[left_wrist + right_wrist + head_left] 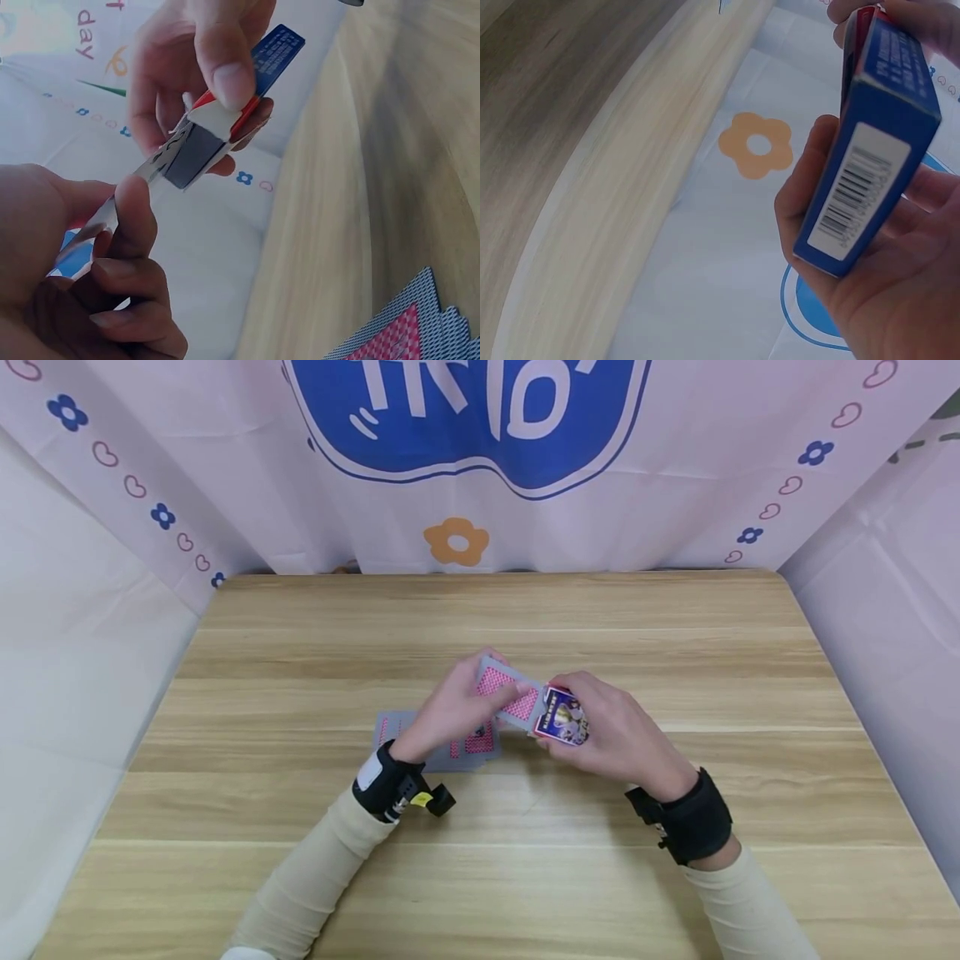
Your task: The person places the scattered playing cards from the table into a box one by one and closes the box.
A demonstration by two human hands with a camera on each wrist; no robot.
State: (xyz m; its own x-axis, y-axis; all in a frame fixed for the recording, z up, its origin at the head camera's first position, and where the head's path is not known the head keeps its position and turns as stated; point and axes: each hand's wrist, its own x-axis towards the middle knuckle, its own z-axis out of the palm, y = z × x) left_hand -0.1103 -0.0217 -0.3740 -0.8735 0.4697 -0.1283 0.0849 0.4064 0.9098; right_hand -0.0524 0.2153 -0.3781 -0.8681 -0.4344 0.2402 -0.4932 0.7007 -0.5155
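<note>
My left grip (456,703) pinches red-backed cards (497,678) at the open mouth of the card box (562,717); my right grip (618,731) clasps its sides.

A table (525,877) with pale wood grain stands before a whitish cloth (247,468) printed with a blue badge (420,447), an orange flower (442,537) and 2 slanting rows of hearts (105,453) and small blue flowers (67,412). White sheets (75,652) flank both sides.

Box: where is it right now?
In the head view, the box is just right of centre, held in the right hand above the table, its open end facing the cards in the left hand.
</note>
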